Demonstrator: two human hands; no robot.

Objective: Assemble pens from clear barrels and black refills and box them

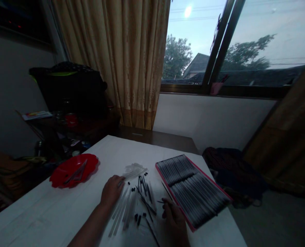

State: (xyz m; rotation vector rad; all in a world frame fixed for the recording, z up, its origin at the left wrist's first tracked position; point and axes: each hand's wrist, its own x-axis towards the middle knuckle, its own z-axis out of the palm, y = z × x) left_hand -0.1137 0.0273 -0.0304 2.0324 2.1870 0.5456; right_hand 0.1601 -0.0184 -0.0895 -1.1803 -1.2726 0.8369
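Observation:
On the white table lie several clear plastic tubes (pixel 118 214), dark thin sticks (pixel 147 202) and small black caps (pixel 139 219). My left hand (pixel 112 188) rests at the upper left of the tubes, its fingers close together by a pile of clear pieces (pixel 135 168); what they hold, if anything, is hidden. My right hand (pixel 173 216) pinches a thin dark stick (pixel 160 201), whose tip points left. Just beyond it, a pink-edged box (pixel 157 167) holds two rows of dark items in clear tubes (pixel 198 193).
A red scalloped plate (pixel 61 171) with clear pieces on it sits at the left of the table (pixel 39 212). Behind are a dark side table with a red can (pixel 71 119), a curtain (pixel 134 61) and a window. Dark cloth (pixel 232 168) lies beyond the right edge.

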